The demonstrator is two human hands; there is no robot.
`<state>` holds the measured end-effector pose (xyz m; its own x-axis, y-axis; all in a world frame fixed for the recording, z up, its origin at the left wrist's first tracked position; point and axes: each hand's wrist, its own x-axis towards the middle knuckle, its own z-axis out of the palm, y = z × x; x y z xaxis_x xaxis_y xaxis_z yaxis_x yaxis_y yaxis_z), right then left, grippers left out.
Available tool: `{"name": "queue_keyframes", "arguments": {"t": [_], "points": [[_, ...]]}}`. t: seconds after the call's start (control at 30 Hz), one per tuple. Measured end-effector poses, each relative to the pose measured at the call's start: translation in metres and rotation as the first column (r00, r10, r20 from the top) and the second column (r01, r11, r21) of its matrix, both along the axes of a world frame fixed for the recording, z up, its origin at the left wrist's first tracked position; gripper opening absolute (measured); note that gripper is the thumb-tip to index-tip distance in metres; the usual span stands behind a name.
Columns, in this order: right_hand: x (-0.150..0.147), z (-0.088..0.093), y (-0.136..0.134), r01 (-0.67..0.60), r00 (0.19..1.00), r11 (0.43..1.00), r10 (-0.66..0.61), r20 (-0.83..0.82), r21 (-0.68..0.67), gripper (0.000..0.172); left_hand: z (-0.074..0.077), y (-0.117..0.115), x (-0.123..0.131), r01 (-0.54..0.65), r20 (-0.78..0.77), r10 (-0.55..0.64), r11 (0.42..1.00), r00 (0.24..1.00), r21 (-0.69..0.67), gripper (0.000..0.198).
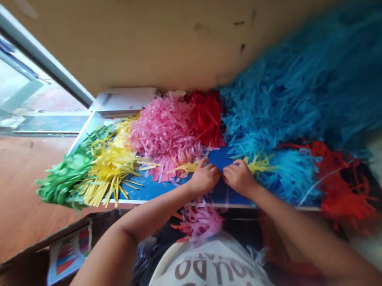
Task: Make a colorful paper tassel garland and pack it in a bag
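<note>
Right at the middle of the view, the fingers (216, 172) of both hands curl inward and meet tip to tip, pinched narrow over the blue worktop (148, 190). The knuckles hide the tips, so I cannot tell whether anything sits between them. The left hand (205, 178) and the right hand (240, 177) touch each other, low on the blue surface near its front edge.

A yellow tuft (260, 164) of paper strips lies just beside the right hand, on its outer side. A thinner yellow strand (186, 166) lies just beyond the left hand.

Behind the left hand rises a pink fringe pile (165, 127), with a red fringe pile (206, 114) touching it toward the wall (166, 36). A light blue fringe mass (276, 106) spreads from there to the right, blurred at its far end, and red fringe (339, 191) lies over its near part.

Left of the pink pile, a yellow fringe pile (111, 165) and a green fringe pile (65, 176) hang over the worktop's left edge above the wooden floor (7, 180). A pink tuft (201, 219) hangs at the front edge between the 2 forearms, above a lettered shirt (208, 273).

At lower left, a cardboard box (27, 278) carries a colourful printed sheet (69, 253). White booklets (125, 100) lie in the far corner against the wall.
</note>
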<state>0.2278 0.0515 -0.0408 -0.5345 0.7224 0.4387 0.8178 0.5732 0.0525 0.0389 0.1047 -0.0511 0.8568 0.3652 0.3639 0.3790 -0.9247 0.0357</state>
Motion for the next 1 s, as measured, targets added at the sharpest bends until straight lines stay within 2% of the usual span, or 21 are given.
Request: {"name": "queue_keyframes", "arguments": {"t": [0.07,0.13,0.2,0.27,0.3,0.33,0.4,0.43,0.47,0.5,0.63,0.77,0.87,1.0], "points": [[-0.004,0.015,0.0,0.005,0.998,1.0,-0.004,-0.061,0.02,0.024,0.008,0.003,-0.005,-0.003,0.009,0.003,1.0,1.0,0.02,0.017],[-0.008,0.045,-0.006,0.018,0.986,1.0,-0.018,-0.166,-0.005,0.022,0.028,0.003,-0.017,-0.013,0.065,0.011,0.999,0.998,0.03,0.018],[-0.01,0.085,-0.014,0.028,0.937,0.994,-0.063,-0.344,-0.106,0.019,0.06,-0.001,-0.033,-0.008,0.185,-0.001,0.999,0.983,0.048,0.02],[-0.01,0.122,-0.017,-0.056,0.824,0.948,-0.133,-0.55,-0.313,0.02,0.096,-0.006,-0.048,0.068,0.286,-0.093,0.993,0.954,0.097,0.02],[-0.01,0.136,-0.016,-0.182,0.756,0.879,-0.162,-0.634,-0.441,0.024,0.112,-0.008,-0.053,0.108,0.317,-0.142,0.987,0.938,0.123,0.021],[-0.011,0.146,-0.013,-0.312,0.692,0.774,-0.213,-0.69,-0.551,0.029,0.126,-0.009,-0.057,0.126,0.343,-0.164,0.984,0.925,0.129,0.022],[-0.014,0.151,-0.007,-0.525,0.579,0.548,-0.332,-0.745,-0.651,0.035,0.142,-0.012,-0.06,0.126,0.374,-0.158,0.986,0.914,0.108,0.022],[-0.017,0.149,-0.005,-0.59,0.523,0.473,-0.392,-0.757,-0.654,0.035,0.146,-0.013,-0.06,0.111,0.392,-0.137,0.99,0.91,0.089,0.021],[-0.021,0.143,-0.003,-0.632,0.46,0.446,-0.443,-0.77,-0.634,0.034,0.146,-0.015,-0.058,0.088,0.42,-0.11,0.994,0.901,0.071,0.018],[-0.026,0.137,-0.003,-0.654,0.384,0.46,-0.483,-0.787,-0.601,0.032,0.145,-0.018,-0.056,0.059,0.464,-0.077,0.997,0.883,0.053,0.016],[-0.048,0.114,-0.014,-0.645,0.087,0.594,-0.568,-0.818,-0.481,0.024,0.13,-0.031,-0.047,-0.021,0.649,0.088,0.994,0.755,-0.11,0.007],[-0.065,0.104,-0.022,-0.63,-0.126,0.608,-0.694,-0.709,-0.484,0.028,0.115,-0.044,-0.042,-0.06,0.701,0.293,0.94,0.65,-0.337,0.007],[-0.07,0.1,-0.018,-0.617,-0.204,0.621,-0.719,-0.665,-0.483,0.035,0.109,-0.047,-0.04,-0.009,0.709,0.324,0.912,0.626,-0.409,0.007],[-0.077,0.098,-0.014,-0.603,-0.237,0.678,-0.656,-0.716,-0.421,0.031,0.107,-0.045,-0.04,0.086,0.701,0.288,0.891,0.652,-0.446,0.011]]}}
